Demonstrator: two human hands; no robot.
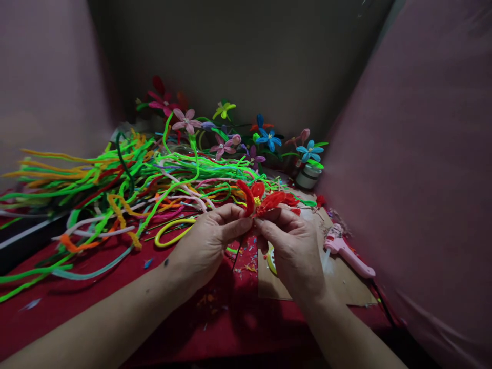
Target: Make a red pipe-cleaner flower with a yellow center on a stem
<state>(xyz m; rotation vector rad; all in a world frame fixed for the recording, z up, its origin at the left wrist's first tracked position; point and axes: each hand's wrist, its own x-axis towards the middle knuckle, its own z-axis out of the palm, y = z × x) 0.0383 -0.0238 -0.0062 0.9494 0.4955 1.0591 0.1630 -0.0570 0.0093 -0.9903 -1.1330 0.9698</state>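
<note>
Both my hands pinch a red pipe-cleaner flower above the red-covered table. It has fuzzy red petals around a small yellow centre, and a thin dark stem slants down below it. My left hand grips the flower's base from the left, thumb and index finger pressed together under a curved petal. From the other side, my right hand pinches the same base just beneath the right-hand petals. The fingertips hide where the petals join the stem.
A large heap of pipe cleaners spreads across the left. Finished flowers stand behind it, near a small jar. To the right, a pink glue gun lies on a cardboard piece. Pink sheets hang at both sides.
</note>
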